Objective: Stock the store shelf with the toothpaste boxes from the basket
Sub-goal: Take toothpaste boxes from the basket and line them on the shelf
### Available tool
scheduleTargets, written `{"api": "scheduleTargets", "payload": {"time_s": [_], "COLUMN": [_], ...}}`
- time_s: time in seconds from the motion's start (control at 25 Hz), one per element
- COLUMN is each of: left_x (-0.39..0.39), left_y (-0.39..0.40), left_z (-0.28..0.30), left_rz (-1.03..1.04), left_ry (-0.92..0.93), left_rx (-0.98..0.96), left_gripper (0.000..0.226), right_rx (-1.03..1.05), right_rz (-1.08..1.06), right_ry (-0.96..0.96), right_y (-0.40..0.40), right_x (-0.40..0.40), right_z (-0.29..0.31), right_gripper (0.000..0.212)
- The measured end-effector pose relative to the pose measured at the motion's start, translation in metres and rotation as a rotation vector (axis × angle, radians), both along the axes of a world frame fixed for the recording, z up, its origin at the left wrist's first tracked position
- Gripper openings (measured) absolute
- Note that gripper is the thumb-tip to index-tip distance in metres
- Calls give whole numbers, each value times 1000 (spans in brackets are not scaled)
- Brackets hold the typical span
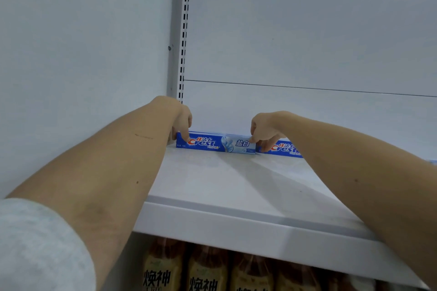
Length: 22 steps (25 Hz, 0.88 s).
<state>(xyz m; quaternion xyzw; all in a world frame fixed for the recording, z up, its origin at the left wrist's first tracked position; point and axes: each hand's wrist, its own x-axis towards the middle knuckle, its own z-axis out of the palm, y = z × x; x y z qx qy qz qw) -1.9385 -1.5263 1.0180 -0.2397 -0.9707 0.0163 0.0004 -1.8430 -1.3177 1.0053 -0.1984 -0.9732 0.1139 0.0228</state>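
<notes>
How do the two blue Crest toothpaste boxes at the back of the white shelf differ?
The left blue Crest toothpaste box shows its whole front; the right blue Crest toothpaste box is largely hidden behind the right forearm. The left hand and right hand touch the left box's two ends; only right-hand fingers reach the right box's near end. Both lie lengthwise, end to end, at the back of the white metal shelf.

Even, cool, fairly bright light, soft arm shadows slanting across the white shelf [212, 186], no hard glare, wide-angle bending at the frame edges, grey sleeve [40, 248] and bottles [208, 271] under the shelf's front edge blurred
</notes>
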Motion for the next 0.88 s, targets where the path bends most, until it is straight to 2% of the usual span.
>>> {"api": "scheduleTargets", "payload": {"time_s": [0.08,0.24,0.32,0.44,0.56,0.88], "left_x": [10,44,69,115,169,315], "left_y": [-3,-10,-11,-10,-9,2], "left_z": [3,9,7,-3,-19,-47], "left_rz": [11,21,21,-7,15,61], "left_ry": [47,179,191,181,153,160], "left_rx": [-35,-8,15,158,208,248], "left_gripper": [75,65,63,60,61,68], "right_rx": [-55,-40,-8,72,142,-56], "right_rz": [7,17,21,45,138,246], "right_ry": [46,100,92,114,117,229], "right_y": [-3,-13,-21,-31,-33,-34], "right_x": [12,45,71,114,163,296], "right_z": [3,9,11,7,-2,-17], "right_gripper": [36,37,44,56,60,64]}}
